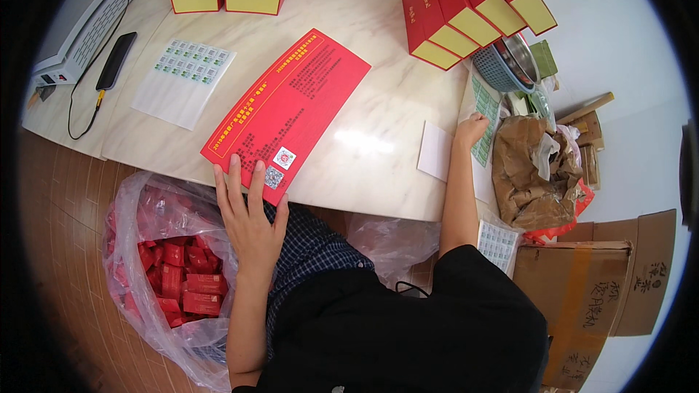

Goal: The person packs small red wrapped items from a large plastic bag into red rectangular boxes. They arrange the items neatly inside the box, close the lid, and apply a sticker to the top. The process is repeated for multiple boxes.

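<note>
A long red printed box (297, 103) lies slantwise on the marble-patterned table, bearing gold and black writing and two printed codes at its near end. Across that near end rests my left hand (248, 204), fingers spread and thumb by the corner; it grips nothing. My right hand (473, 126) is at the table's right side, over a sheet of green labels (483, 114). Its fingers are curled, and I cannot tell whether a label is between them. A white card or pad (435, 150) lies left of my right forearm.
Red boxes with yellow sides (464, 8) stand at the back right, others (254, 0) at the back left. A label sheet (185, 82), phone (116, 60) and grey machine (90, 22) are left. Below, a plastic bag (164, 196) holds red packets. Crumpled brown paper (527, 174) lies right.
</note>
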Action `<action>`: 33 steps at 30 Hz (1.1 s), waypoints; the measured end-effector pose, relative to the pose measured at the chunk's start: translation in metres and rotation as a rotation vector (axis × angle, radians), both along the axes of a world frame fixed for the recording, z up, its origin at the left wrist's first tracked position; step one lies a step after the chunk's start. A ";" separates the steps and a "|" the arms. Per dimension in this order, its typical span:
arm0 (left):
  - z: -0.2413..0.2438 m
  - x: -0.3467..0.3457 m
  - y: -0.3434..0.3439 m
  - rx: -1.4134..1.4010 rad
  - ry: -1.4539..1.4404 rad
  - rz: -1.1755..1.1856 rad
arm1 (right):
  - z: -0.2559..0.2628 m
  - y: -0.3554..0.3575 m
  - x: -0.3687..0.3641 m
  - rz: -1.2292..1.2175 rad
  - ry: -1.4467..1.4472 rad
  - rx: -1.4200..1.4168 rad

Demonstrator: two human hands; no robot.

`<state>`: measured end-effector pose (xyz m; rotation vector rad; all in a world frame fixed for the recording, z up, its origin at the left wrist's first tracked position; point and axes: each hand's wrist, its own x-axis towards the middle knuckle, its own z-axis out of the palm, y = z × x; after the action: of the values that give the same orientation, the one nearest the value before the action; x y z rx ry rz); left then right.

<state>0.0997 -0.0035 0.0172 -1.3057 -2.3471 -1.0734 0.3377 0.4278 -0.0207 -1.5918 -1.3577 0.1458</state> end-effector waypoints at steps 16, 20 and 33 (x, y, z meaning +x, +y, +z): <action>0.025 -0.003 -0.006 0.005 -0.130 -0.019 | 0.059 -0.066 -0.047 0.456 0.341 0.292; 0.058 0.000 -0.017 0.227 -0.391 -0.059 | 0.106 -0.179 -0.128 1.005 -0.036 0.638; 0.068 -0.009 -0.028 0.497 -0.850 -0.026 | 0.127 -0.269 -0.204 1.971 -0.319 0.785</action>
<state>0.0912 -0.0311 0.0856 -0.7648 -2.2664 -2.3826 0.1333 0.1587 0.1063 0.7625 -2.3133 0.4323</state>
